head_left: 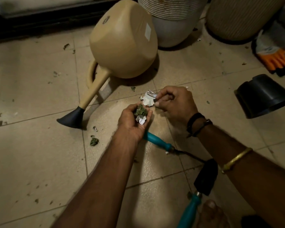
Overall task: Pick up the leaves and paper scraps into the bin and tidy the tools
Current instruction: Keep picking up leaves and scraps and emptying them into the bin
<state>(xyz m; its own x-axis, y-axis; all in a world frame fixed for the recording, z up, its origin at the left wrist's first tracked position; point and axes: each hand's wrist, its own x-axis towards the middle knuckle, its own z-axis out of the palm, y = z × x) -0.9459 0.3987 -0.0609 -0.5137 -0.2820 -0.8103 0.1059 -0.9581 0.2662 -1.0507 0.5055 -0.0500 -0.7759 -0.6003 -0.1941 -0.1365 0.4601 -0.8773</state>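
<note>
Not much to read here: the tan watering can [122,41] has a white sticker [148,32] on its underside, but it's too blurry to make out (same for the print on the paper). The can lies tipped over on the tiled floor [31,153], spout running down and to the left, its black nozzle resting on the tiles.

The left hand [135,119] is palm up, its grip cupped around a small pile of leaves [140,111] with a bit of white paper tucked in. Just beside it the right hand [174,102] has its grip pinched on a crumpled paper scrap [148,99], thumb and fingers closed on the edge.

Under the left wrist lies a teal-handled tool [158,141], long axis going upper left to lower right, its dark metal shaft at the right end. A trowel [190,209] with the same teal handle sits nearer the camera, black blade pointing up and away.

More leaf bits dot the floor, including a clump [94,142] left of the arm. A black pot [263,96] lies on its side at right, with orange gloves [273,60] behind it.
</note>
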